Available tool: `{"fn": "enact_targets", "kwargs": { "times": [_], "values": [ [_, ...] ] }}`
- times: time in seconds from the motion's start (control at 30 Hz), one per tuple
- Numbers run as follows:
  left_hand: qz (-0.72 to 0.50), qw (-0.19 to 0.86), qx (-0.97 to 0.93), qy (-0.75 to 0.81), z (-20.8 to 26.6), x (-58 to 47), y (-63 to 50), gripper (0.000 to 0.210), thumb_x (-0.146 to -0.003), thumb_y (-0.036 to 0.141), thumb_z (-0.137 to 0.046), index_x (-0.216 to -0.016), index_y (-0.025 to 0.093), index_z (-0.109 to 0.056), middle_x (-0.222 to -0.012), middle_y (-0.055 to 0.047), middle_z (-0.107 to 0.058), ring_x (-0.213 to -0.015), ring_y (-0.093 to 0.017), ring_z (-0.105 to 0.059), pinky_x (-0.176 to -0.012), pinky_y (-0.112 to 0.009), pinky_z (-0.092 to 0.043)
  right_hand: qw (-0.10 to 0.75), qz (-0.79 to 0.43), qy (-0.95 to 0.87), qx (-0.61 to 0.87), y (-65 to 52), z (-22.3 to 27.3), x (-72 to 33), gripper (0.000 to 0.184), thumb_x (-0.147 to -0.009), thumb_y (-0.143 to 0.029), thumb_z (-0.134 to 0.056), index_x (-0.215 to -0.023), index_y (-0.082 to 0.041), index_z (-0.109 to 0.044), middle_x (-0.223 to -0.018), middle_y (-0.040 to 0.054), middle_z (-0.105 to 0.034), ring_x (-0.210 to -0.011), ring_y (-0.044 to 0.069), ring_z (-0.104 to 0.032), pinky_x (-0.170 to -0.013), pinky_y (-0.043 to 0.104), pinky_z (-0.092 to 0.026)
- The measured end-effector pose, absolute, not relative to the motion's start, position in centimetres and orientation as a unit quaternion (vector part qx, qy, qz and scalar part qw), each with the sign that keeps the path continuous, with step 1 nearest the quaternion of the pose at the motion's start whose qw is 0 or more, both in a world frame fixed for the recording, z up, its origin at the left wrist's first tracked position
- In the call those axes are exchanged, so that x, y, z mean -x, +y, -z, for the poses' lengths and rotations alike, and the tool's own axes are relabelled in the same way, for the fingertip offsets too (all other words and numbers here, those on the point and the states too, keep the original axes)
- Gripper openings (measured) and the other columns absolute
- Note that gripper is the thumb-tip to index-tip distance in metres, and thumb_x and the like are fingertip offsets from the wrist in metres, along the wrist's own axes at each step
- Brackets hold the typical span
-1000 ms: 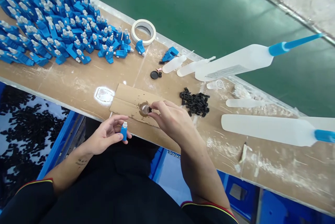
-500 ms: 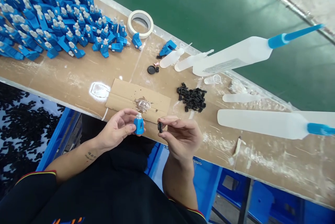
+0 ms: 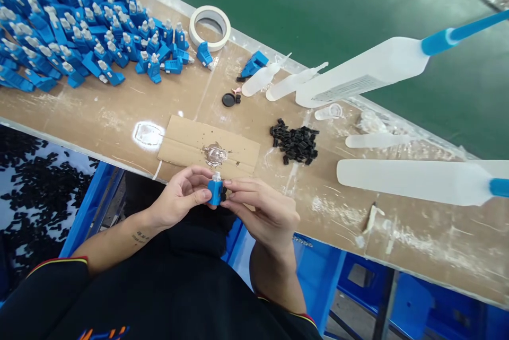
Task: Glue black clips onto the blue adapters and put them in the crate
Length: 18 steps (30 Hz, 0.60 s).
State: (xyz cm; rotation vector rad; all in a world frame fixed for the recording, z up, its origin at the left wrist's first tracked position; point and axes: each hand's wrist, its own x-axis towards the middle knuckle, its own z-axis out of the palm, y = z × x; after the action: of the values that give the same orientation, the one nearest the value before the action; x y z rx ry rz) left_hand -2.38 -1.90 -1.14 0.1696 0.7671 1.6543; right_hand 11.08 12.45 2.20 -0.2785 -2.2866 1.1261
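Observation:
My left hand (image 3: 183, 194) grips a blue plastic part (image 3: 215, 192) with a white tip pointing up. From the other side, the fingertips of my right hand (image 3: 262, 207) pinch a small black piece (image 3: 223, 193) against the side of the blue part. My fingers partly cover the black piece, and I cannot tell whether it sits inside the part. Just beyond my hands lies a strip of cardboard (image 3: 242, 155) with a glossy clear puddle (image 3: 215, 154) on it. To the right is a pile of small black pieces (image 3: 295, 141).
Many blue parts with white tips (image 3: 79, 32) crowd the table's left end, beside a tape roll (image 3: 210, 28). White squeeze bottles (image 3: 361, 72) lie at the right, near a black round cap (image 3: 228, 99). A blue bin (image 3: 85, 207) below the left edge adjoins more black pieces.
My right hand has moved left, bringing the black piece against the blue part. The blue part has turned and shifted slightly right in my left hand. The camera view has shifted a little.

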Motion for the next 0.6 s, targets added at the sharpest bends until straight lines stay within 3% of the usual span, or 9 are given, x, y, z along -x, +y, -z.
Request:
{"fn": "enact_targets", "kwargs": {
  "times": [0.17,0.4,0.53,0.6],
  "values": [
    [-0.710,0.591,-0.097,0.370,1.2,2.4,-1.9,0.032,-0.088,0.032,-0.083,-0.110,0.018,-0.065,-0.094,-0.004,-0.074,-0.074,-0.013,-0.072,-0.072,-0.025,-0.060,0.269,-0.417,-0.865,0.069,12.7,-2.7,-11.1,0.021,-0.086,-0.015,-0.082,-0.100,-0.030,-0.079,-0.096,0.0025,-0.083,-0.088,0.026,-0.081,-0.076,0.040,-0.070],
    [-0.713,0.539,-0.127,0.430,0.9,2.6,-2.1,0.028,-0.088,0.033,-0.082,-0.100,0.015,-0.064,-0.091,-0.006,-0.077,-0.074,-0.015,-0.074,-0.071,-0.024,-0.061,0.265,-0.362,-0.893,0.048,12.2,-2.2,-11.3,0.039,-0.087,-0.008,-0.077,-0.120,-0.030,-0.075,-0.123,0.0092,-0.077,-0.104,0.027,-0.077,-0.079,0.043,-0.068],
    [-0.712,0.540,-0.158,0.420,0.5,2.8,-2.1,0.025,-0.088,0.032,-0.082,-0.098,0.015,-0.066,-0.088,-0.006,-0.077,-0.072,-0.014,-0.073,-0.066,-0.022,-0.059,0.271,-0.453,-0.847,0.072,11.6,-1.0,-11.9,0.031,-0.087,-0.008,-0.076,-0.110,-0.028,-0.076,-0.142,0.0119,-0.066,-0.106,0.026,-0.073,-0.075,0.040,-0.066],
    [-0.693,0.560,-0.188,0.412,0.1,3.0,-2.0,0.026,-0.090,0.034,-0.080,-0.100,0.014,-0.068,-0.086,-0.007,-0.076,-0.071,-0.014,-0.072,-0.064,-0.022,-0.058,0.282,-0.531,-0.792,0.102,11.2,-0.5,-12.1,0.025,-0.089,-0.011,-0.075,-0.108,-0.028,-0.075,-0.139,0.0106,-0.067,-0.102,0.023,-0.073,-0.075,0.037,-0.065]
  ]
}}
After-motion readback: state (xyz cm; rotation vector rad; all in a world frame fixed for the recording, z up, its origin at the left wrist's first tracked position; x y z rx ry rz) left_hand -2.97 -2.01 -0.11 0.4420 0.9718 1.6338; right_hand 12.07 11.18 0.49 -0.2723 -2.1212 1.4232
